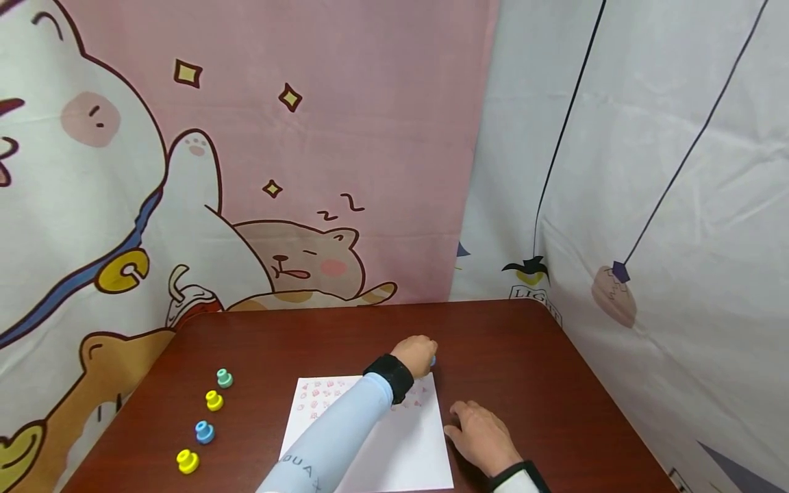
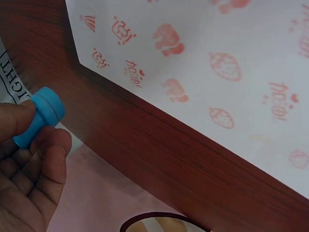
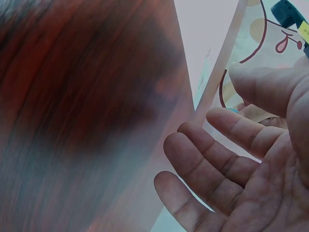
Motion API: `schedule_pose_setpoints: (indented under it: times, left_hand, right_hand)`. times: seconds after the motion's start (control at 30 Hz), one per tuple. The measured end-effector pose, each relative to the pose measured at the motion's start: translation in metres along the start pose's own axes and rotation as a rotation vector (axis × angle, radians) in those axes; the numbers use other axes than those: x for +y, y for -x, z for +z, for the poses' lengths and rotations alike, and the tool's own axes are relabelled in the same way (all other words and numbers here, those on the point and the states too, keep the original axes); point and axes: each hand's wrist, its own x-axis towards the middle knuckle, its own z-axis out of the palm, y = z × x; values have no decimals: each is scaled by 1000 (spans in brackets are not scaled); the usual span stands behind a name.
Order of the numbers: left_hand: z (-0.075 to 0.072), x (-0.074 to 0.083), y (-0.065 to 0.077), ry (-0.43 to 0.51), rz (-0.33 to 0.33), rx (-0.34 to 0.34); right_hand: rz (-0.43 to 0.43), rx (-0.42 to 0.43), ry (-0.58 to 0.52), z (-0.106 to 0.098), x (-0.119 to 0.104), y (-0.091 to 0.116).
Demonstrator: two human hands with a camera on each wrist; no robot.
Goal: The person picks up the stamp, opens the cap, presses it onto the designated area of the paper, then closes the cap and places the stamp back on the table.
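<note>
Between thumb and fingers my left hand point(image 1: 416, 355) pinches a small blue stamp point(image 2: 48, 106). In the head view this hand is just past the far right corner of the white paper point(image 1: 401, 455), and only a sliver of the stamp shows. Pink stamped prints, such as strawberries and footprints, run across the paper's far part; my left forearm hides some of them. My right hand point(image 1: 481, 438) is by the paper's right edge, over the table. In the right wrist view its fingers point(image 3: 193, 159) are loosely bent, holding nothing.
On the left of the brown table point(image 1: 524, 370), several stamps stand in a row: a green one point(image 1: 224, 378), a yellow one point(image 1: 214, 400), a blue one point(image 1: 205, 431) and another yellow one point(image 1: 188, 461). Printed cloth point(image 1: 394, 137) hangs behind the table.
</note>
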Motion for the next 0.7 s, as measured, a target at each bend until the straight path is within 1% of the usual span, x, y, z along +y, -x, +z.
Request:
schedule_pose_setpoints:
  times: [0.2, 0.4, 0.57, 0.7]
  left_hand:
    - [-11, -4, 14, 38, 18, 36]
    - [-20, -9, 28, 52, 37, 59]
    - [-23, -14, 35, 99, 41, 75]
    - [-24, -20, 43, 139, 26, 74]
  right_hand:
    - [11, -9, -11, 1, -1, -1]
    - [11, -4, -18, 0, -5, -2]
    - [45, 7, -5, 2, -7, -3]
    - [59, 11, -8, 5, -9, -5]
